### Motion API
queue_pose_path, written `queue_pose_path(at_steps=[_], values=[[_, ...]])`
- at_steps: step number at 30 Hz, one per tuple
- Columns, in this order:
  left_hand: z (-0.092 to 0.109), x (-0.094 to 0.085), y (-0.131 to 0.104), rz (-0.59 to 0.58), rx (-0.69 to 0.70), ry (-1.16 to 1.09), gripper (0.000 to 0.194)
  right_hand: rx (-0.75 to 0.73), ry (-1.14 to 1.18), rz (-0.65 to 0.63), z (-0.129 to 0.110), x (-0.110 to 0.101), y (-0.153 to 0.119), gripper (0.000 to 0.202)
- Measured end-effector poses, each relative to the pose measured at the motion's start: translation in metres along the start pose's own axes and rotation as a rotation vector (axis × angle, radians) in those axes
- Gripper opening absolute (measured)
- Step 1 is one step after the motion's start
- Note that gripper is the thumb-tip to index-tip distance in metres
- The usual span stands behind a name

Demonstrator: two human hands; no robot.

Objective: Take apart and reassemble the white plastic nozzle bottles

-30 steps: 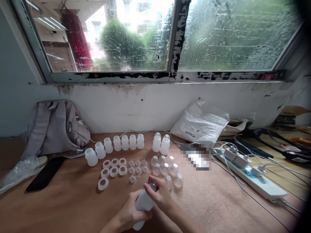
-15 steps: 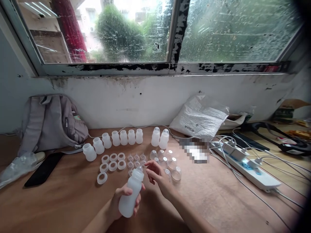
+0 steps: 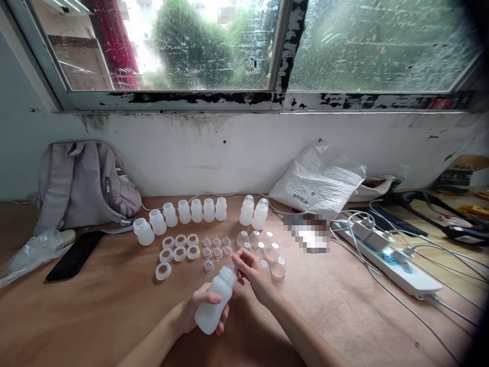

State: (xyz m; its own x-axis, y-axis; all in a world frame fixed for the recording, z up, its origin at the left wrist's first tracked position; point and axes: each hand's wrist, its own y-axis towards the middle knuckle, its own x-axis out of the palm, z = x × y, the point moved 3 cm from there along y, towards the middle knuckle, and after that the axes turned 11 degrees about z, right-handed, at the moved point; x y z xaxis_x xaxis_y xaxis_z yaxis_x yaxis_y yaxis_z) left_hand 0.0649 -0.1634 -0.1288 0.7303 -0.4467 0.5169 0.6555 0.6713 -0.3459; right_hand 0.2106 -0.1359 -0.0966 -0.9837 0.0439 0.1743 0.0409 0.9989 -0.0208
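Right hand (image 3: pixel 253 275) now nearer the bottle (image 3: pixel 211 313)

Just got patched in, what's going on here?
A person at a table grips a tilted white bottle in the left hand; the right hand's fingertips are at its top, though whether they touch it is unclear. Behind, seven open bottles stand in a row, with two capped bottles to their right. Loose rings, clear nipples and domed caps lie in groups in front of them.
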Motion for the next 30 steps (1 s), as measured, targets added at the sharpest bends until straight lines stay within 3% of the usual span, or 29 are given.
queue_pose_path(at_steps=[7, 17, 23, 26, 30], values=[[0.001, -0.002, -0.001, 0.006, -0.006, 0.039, 0.037, -0.048, -0.019, 0.007, 0.002, -0.002, 0.001, 0.033], [0.004, -0.002, -0.001, 0.034, -0.001, 0.05, 0.037, -0.139, 0.003, -0.03, -0.006, -0.006, 0.004, 0.02], [-0.001, -0.002, -0.003, -0.033, -0.045, 0.037, 0.04, -0.182, 0.042, 0.02, -0.007, -0.013, 0.007, 0.018], [0.0, -0.002, -0.001, 0.012, 0.039, -0.009, 0.035, -0.245, -0.009, 0.109, -0.009, -0.02, 0.01, 0.02], [0.013, -0.006, -0.003, 0.171, 0.2, -0.144, 0.034, -0.329, -0.233, 0.148, -0.008, -0.021, 0.008, 0.023]])
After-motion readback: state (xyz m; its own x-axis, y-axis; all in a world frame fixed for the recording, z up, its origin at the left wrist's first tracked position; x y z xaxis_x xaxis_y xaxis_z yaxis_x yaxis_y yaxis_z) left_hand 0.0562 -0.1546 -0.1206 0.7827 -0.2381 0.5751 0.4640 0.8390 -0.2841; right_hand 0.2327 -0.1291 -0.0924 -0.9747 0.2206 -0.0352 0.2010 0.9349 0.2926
